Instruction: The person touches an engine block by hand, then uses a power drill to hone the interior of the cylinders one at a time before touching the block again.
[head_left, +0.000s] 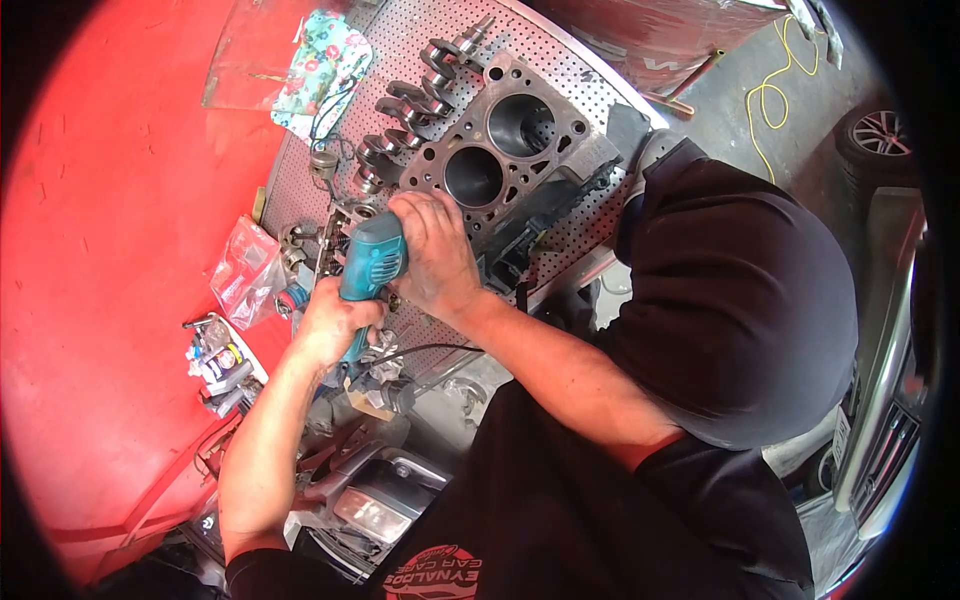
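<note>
A teal corded power tool (374,256) stands over the bench beside a metal engine block (560,155) with two large round bores. My left hand (328,322) is wrapped round its handle. On the upper body of the tool, my right hand (432,252) presses with its fingers curled over the casing. The tool's working end is hidden from view. Below the tool lie small metal parts, partly covered by my hands. A crankshaft (405,105) rests on the perforated bench top (440,20) behind the block.
Floral cloth (325,70) lies at the back left, a clear plastic bag (248,268) at the left. A red surface (120,250) fills the left side. Large dark rounded fabric (740,300) blocks the right. A yellow cable (765,100) and a wheel (880,135) are farther off.
</note>
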